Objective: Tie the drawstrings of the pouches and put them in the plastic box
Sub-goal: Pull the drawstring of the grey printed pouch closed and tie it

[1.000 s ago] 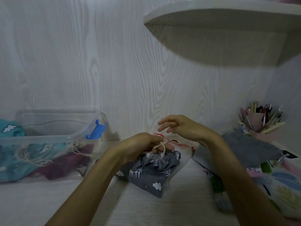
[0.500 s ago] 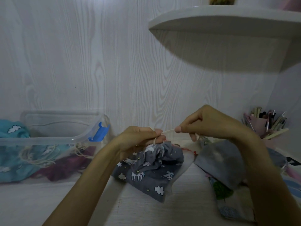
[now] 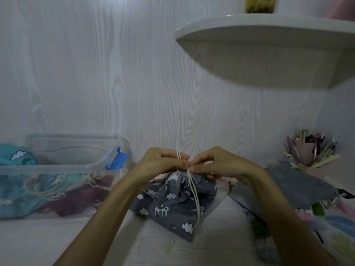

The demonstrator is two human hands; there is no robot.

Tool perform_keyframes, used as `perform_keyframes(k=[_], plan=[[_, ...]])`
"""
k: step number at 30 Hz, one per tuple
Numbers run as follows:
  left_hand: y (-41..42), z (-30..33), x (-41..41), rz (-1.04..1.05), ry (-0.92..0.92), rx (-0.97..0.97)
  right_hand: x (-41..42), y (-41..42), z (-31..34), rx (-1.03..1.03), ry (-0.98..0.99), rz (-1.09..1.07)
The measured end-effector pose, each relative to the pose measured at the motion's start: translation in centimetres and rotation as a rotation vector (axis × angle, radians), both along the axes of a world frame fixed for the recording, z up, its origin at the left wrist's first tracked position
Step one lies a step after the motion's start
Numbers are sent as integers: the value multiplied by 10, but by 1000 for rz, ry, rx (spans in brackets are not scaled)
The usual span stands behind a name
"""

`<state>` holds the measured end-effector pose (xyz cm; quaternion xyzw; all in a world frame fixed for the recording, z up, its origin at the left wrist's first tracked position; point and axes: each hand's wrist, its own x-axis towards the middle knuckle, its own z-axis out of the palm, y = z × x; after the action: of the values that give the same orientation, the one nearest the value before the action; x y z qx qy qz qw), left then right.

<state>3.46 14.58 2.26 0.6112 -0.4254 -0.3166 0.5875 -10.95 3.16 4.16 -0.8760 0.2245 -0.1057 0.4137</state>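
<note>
While both hands meet above its gathered neck, 1 grey pouch (image 3: 176, 206) with cloud and unicorn print lies on the desk (image 3: 38, 242) directly beneath them. Left hand (image 3: 163, 162): fingers curled, cream drawstring (image 3: 193, 189) looped over them. Right hand (image 3: 217, 164): fingertips pinching the same drawstring beside the left. Clear plastic box (image 3: 63, 166), blue latch, left of the hands, holding teal and maroon pouches. Right of the hands: 1 plain grey pouch (image 3: 295, 185), printed pouches (image 3: 326, 223), pen holder (image 3: 311, 152).

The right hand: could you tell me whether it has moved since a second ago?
Yes. The right hand has closed in leftward, away from the pen holder, meeting the left hand.
</note>
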Motion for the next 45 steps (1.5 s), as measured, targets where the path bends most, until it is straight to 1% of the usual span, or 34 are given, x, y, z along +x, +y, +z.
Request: perform_keyframes(k=[4, 8, 9, 12, 14, 16, 19, 20, 21, 22, 24, 25, 26, 27, 28, 30, 34, 36, 38, 39, 40, 42, 43, 45], plan=[[-3, -4, 5, 178, -276, -31, 1, -2, 0, 49, -7, 8], [-6, -14, 3, 247, -371, -161, 7, -1, -5, 93, -8, -25], [-7, -16, 2, 269, -400, -198, 8, 0, -7, 135, 2, -31], [-9, -20, 0, 386, -571, -274, 11, 1, -10, 282, 3, -51], [-7, -19, -3, 412, -606, -308, 13, 0, -12, 315, -40, -42], [-6, -17, -2, 377, -563, -331, 16, -2, -14, 337, -110, -56], [-6, -17, 3, 270, -513, -305, 16, -3, -13, 334, -200, -166], [-7, -17, 4, 235, -506, -284, 16, -3, -12, 305, -230, -214], [-8, -18, 4, 207, -497, -266, 15, -3, -12, 224, -266, -272], [-8, -19, 4, 192, -487, -253, 14, -4, -13, 59, -304, -352], [-10, -20, 4, 177, -436, -248, 14, -5, -15, -427, -371, -541], [-10, -19, 3, 172, -392, -256, 13, -5, -16, -607, -410, -620], [-10, -18, 3, 172, -343, -267, 11, -7, -15, -685, -445, -663], [-10, -16, 4, 175, -292, -280, 8, -11, -15, -690, -457, -677], [-9, -14, 5, 180, -242, -295, 6, -15, -16, -669, -427, -678], [-6, -9, 6, 180, -160, -311, 0, -26, -19, -634, -303, -691], [-4, -6, 6, 164, -115, -270, -20, -44, -17, -578, -156, -816], [-4, -6, 7, 160, -113, -248, -29, -46, -9, -470, 52, -733], [-5, -6, 8, 149, -108, -233, -32, -40, 3, -383, 250, -591], [-6, -7, 7, 142, -103, -226, -32, -34, 8, -376, 270, -527], [-6, -7, 7, 137, -100, -219, -30, -29, 12, -399, 218, -475], [-6, -8, 5, 125, -98, -206, -24, -18, 17, -498, 5, -362], [-6, -8, 5, 118, -96, -203, -19, -12, 16, -507, -56, -297], [-6, -8, 3, 108, -92, -198, -6, -3, 9, -436, -39, -188]])
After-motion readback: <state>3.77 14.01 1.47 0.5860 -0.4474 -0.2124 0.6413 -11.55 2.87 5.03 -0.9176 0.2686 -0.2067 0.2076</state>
